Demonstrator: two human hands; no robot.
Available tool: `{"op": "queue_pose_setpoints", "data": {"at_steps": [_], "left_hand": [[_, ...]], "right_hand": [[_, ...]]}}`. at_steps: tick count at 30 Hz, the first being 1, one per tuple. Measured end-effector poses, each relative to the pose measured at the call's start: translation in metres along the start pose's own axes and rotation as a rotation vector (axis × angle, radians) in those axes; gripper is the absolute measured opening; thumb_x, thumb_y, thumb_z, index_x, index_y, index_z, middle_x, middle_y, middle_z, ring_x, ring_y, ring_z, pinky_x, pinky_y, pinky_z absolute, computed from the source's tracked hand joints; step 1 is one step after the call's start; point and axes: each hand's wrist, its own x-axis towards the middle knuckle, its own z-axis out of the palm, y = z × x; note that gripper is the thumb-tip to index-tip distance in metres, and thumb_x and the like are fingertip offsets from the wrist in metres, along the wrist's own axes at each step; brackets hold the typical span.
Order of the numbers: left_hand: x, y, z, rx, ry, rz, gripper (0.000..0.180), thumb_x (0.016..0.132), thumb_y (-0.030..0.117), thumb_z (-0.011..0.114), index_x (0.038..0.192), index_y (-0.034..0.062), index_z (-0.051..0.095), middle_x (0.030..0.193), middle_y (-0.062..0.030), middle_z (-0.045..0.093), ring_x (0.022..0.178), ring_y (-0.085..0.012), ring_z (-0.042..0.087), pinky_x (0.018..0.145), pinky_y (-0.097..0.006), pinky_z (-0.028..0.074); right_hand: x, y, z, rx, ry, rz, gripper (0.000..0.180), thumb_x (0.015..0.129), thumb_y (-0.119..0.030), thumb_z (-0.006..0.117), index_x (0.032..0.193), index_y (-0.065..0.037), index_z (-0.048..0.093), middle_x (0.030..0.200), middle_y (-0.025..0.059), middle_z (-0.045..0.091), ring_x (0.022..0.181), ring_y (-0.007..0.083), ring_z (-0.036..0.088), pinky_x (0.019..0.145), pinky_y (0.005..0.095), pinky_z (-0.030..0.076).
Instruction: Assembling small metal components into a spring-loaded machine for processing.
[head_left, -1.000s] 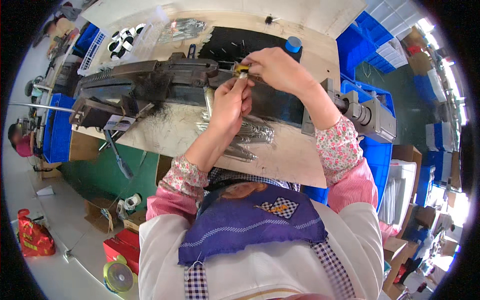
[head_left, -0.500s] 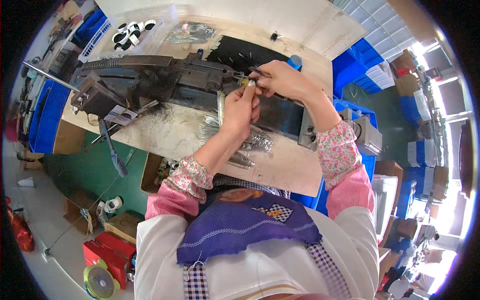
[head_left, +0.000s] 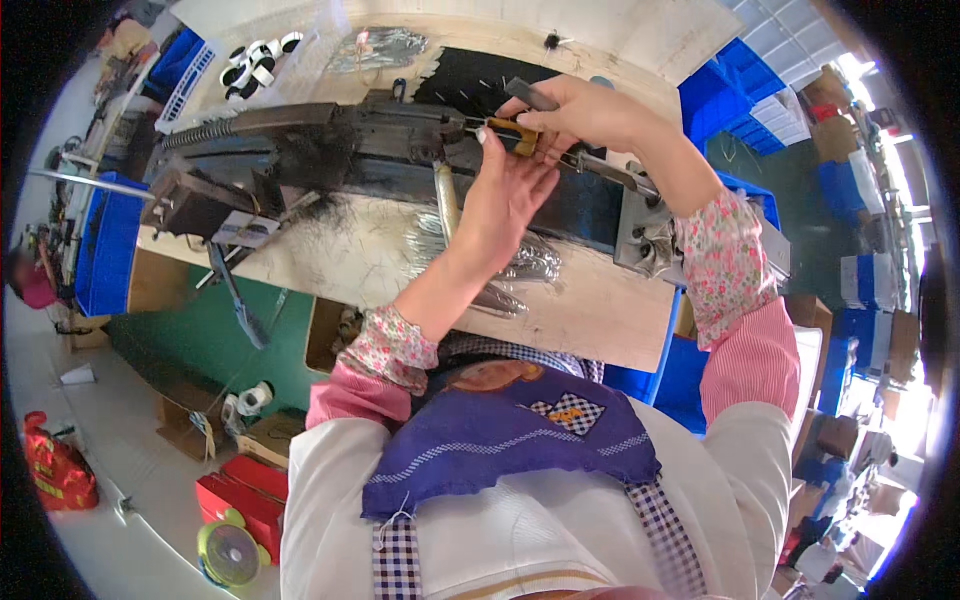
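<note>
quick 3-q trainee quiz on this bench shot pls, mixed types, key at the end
1. True or false: both the left hand and the right hand are up at the long dark machine on the workbench.
2. What does the small part between the fingertips look like? A) yellow-brown B) bright green C) white
3. Fill in: the shiny metal pieces lie on the bench, on the near side of the ____.

Key: 1 true; 2 A; 3 machine
</note>
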Motion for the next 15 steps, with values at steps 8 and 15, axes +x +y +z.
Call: {"op": "queue_pose_setpoints", "data": {"at_steps": [8, 15], "left_hand": [[-0.007, 0.030, -0.001, -0.505, 0.142, -0.105, 0.077, 0.092, 0.063, 0.033, 0.113, -0.0099, 0.046, 0.119, -0.0188, 0.052, 0.120, -0.0295, 0.046, 0.105, -0.039, 0.036], [-0.015, 0.030, -0.005, -0.403, 0.137, -0.061, 0.071, 0.095, 0.058, 0.033, 0.127, -0.0054, 0.041, 0.128, -0.0179, 0.049, 0.124, -0.0292, 0.044, 0.110, -0.040, 0.031]], "right_hand": [[-0.031, 0.003, 0.035, -1.201, 0.588, -0.573, 0.033, 0.076, -0.011, 0.058, 0.108, -0.009, 0.064, 0.105, 0.0145, 0.058, 0.089, 0.0330, 0.057, 0.080, 0.0404, 0.047], [-0.024, 0.005, 0.037, -0.531, 0.650, -0.440, 0.017, 0.074, -0.009, 0.066, 0.090, -0.009, 0.070, 0.076, 0.0063, 0.059, 0.075, 0.0237, 0.059, 0.075, 0.0351, 0.042]]}}
